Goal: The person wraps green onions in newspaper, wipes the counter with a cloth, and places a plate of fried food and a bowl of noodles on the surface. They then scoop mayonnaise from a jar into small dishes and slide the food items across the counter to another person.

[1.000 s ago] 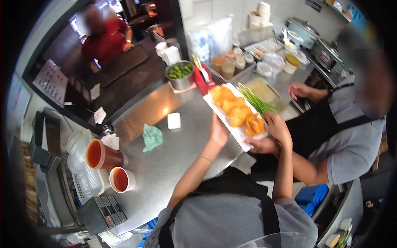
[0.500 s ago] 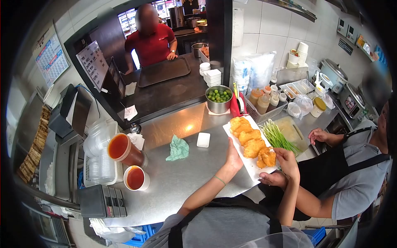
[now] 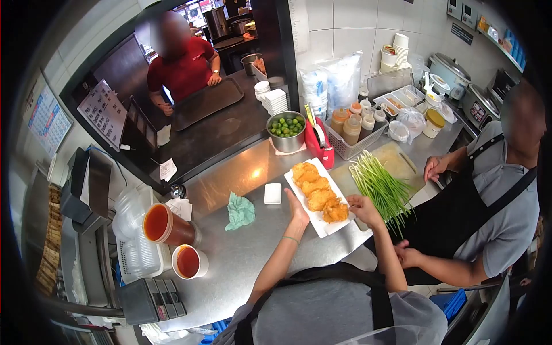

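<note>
A long white plate [image 3: 328, 229] carries several golden fried pieces [image 3: 315, 192] in a row. My left hand [image 3: 297, 208] holds the plate's left long side, its fingers partly under the rim. My right hand [image 3: 364, 210] is at the plate's right end, fingers curled at the edge beside the last piece. The plate is tilted a little over the steel counter [image 3: 241, 264]. Left of it lie a small white dish [image 3: 273, 194] and a crumpled green cloth [image 3: 240, 211]. Green stalks [image 3: 380, 187] lie on a cutting board [image 3: 397, 158] to the right.
A co-worker in an apron [image 3: 460, 213] stands at the right, hands near the counter. Another person in red [image 3: 181, 69] stands behind the pass window by a dark tray [image 3: 208, 103]. Red sauce containers [image 3: 188, 261] stand left. A pot of green fruit [image 3: 287, 133] and a bottle basket [image 3: 345, 150] stand behind.
The plate has moved left and away from the co-worker, whose hand no longer is beside its near end. The view has shifted rightward, and more of the green stalks shows.
</note>
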Action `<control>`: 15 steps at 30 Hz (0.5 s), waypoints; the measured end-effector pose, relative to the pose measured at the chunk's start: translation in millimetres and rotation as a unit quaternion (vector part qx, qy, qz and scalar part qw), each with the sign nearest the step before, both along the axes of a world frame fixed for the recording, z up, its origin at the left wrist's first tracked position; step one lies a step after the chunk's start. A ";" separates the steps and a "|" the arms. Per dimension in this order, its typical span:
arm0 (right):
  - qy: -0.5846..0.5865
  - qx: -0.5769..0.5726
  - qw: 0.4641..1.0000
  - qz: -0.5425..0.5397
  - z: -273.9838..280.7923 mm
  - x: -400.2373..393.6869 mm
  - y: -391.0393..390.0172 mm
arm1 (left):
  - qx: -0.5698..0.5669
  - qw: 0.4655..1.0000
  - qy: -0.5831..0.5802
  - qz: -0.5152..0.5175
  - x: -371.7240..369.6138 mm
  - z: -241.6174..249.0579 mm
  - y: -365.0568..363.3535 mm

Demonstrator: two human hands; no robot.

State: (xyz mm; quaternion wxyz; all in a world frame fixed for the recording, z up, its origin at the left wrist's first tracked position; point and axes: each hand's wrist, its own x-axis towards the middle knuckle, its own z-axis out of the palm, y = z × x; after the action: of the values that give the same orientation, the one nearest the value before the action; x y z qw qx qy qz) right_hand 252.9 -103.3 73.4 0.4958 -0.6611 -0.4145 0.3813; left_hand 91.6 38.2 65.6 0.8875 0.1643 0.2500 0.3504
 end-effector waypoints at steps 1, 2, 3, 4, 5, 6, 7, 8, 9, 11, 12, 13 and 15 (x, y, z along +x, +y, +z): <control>0.017 0.004 1.000 -0.009 -19.1 1.9 0.9 | 0.003 1.000 0.001 0.001 2.3 -16.5 3.1; 0.032 0.007 0.999 -0.018 -35.2 3.5 0.6 | 0.000 1.000 0.020 0.007 3.3 -22.1 1.1; 0.021 0.002 0.999 -0.033 -47.4 3.5 0.1 | -0.003 0.999 0.037 0.015 4.7 -25.7 -0.3; 0.027 0.007 0.998 -0.051 -54.4 1.5 0.4 | -0.006 0.998 0.055 0.023 5.8 -29.2 -1.5; 0.035 0.005 0.998 -0.059 -60.9 0.4 -1.6 | -0.011 0.998 0.065 0.020 6.7 -32.5 -2.3; 0.042 0.005 0.997 -0.065 -63.0 -1.5 -2.1 | -0.012 0.997 0.075 0.018 7.5 -33.3 -3.2; 0.047 -0.002 0.997 -0.066 -65.4 -2.5 -2.8 | -0.011 0.996 0.084 0.019 8.2 -33.5 -2.8; 0.051 -0.008 0.997 -0.063 -66.9 -4.1 -2.6 | -0.010 0.995 0.092 0.026 7.4 -33.2 -2.3; 0.041 -0.005 0.997 -0.072 -64.5 -6.4 -3.4 | -0.012 0.996 0.084 0.034 10.3 -55.1 5.3; 0.004 -0.016 0.998 -0.053 -90.0 3.4 -0.1 | 0.031 0.990 0.123 0.055 14.8 -77.4 11.7; 0.046 -0.005 0.997 -0.068 -90.5 1.6 1.7 | 0.050 0.986 0.143 0.068 16.5 -88.4 16.2; 0.062 0.005 0.995 -0.077 -87.3 -0.7 2.8 | 0.064 0.982 0.166 0.067 17.6 -108.4 23.7; 0.065 0.004 0.994 -0.085 -85.1 -2.3 7.2 | 0.091 0.966 0.236 0.061 22.2 -132.0 41.1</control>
State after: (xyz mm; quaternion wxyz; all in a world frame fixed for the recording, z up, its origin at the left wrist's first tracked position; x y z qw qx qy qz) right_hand 250.6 -96.2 -11.6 0.5548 -0.6658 -0.3249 0.3785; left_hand 113.8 79.3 -66.4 0.7617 0.3068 0.4292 0.3762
